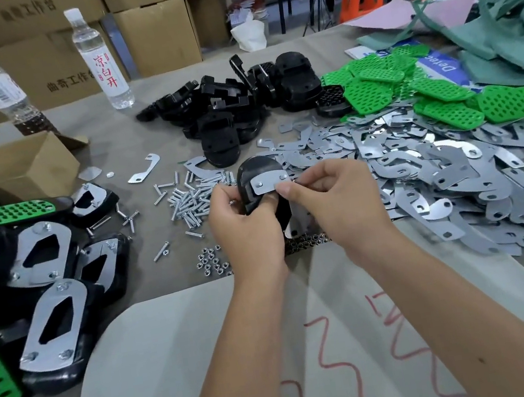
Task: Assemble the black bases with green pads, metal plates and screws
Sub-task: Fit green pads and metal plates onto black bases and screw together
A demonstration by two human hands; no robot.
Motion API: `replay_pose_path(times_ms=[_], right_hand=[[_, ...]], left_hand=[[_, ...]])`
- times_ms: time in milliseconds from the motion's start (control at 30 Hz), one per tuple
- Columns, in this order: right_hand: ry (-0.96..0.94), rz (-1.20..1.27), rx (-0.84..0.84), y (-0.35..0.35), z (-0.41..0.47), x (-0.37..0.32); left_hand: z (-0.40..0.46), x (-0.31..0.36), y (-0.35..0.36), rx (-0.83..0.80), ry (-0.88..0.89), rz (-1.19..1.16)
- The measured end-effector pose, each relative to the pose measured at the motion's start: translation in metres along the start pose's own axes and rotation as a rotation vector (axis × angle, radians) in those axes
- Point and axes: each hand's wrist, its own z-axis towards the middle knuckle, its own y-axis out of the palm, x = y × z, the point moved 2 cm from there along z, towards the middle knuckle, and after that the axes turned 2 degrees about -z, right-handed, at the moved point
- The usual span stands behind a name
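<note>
You have one black base (259, 178) up off the table between both hands, with a small metal plate (270, 183) laid across its face. Your left hand (241, 226) is curled round the base's left edge and underside; your right hand (329, 197) pinches the plate's right end against the base, thumb on top. Two spots on the plate look like screw heads or holes (too small to tell which).

To do this step well, I'd judge you should keep the right thumb pressing the plate flat so its holes stay lined up with the base, and seat each screw straight before letting the pinch go. A tilted plate will likely bind the second screw.

The loose screws (188, 200) lie just left of your hands, and the nuts (210, 262) sit nearer you, both within easy reach of the left hand. The plate heap (422, 171) spreads close on your right, touching distance from your wrist, so a careless reach could drag pieces along. Spare bases (237, 102) are piled beyond, green pads (436, 89) further right. Finished units (40, 270) stack at far left beside a cardboard box (15, 163); two bottles (98, 59) stand well back.
</note>
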Motion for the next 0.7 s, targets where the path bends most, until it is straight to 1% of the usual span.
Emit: replay_pose_path(times_ms=[33, 100, 233, 300, 367, 467, 533, 633, 700], right_hand=[[0.03, 0.023, -0.008, 0.0, 0.001, 0.001], [0.033, 0.008, 0.0, -0.002, 0.002, 0.002], [-0.057, -0.189, 0.022, -0.008, 0.003, 0.001], [-0.086, -0.237, -0.01, -0.009, 0.003, 0.0], [-0.128, -0.241, -0.064, -0.007, 0.002, -0.002], [-0.199, -0.216, -0.117, -0.004, 0.0, -0.005], [-0.249, -0.182, -0.109, -0.002, -0.001, -0.007], [-0.263, -0.113, -0.063, 0.0, -0.002, -0.007], [-0.23, -0.05, -0.013, -0.002, 0.0, -0.005]], left_hand=[[-0.001, 0.001, 0.0, 0.0, -0.003, 0.002], [-0.002, 0.002, 0.0, -0.006, -0.001, 0.015], [0.0, 0.001, -0.001, -0.047, -0.005, 0.043], [0.002, 0.0, -0.002, -0.047, -0.01, 0.04], [0.003, 0.002, -0.003, -0.05, -0.023, 0.023], [0.003, 0.004, -0.005, -0.101, -0.136, -0.046], [0.002, 0.006, -0.006, -0.13, -0.197, -0.08], [-0.002, 0.011, -0.005, -0.202, -0.219, -0.071], [-0.005, 0.014, -0.005, -0.273, -0.169, 0.038]])
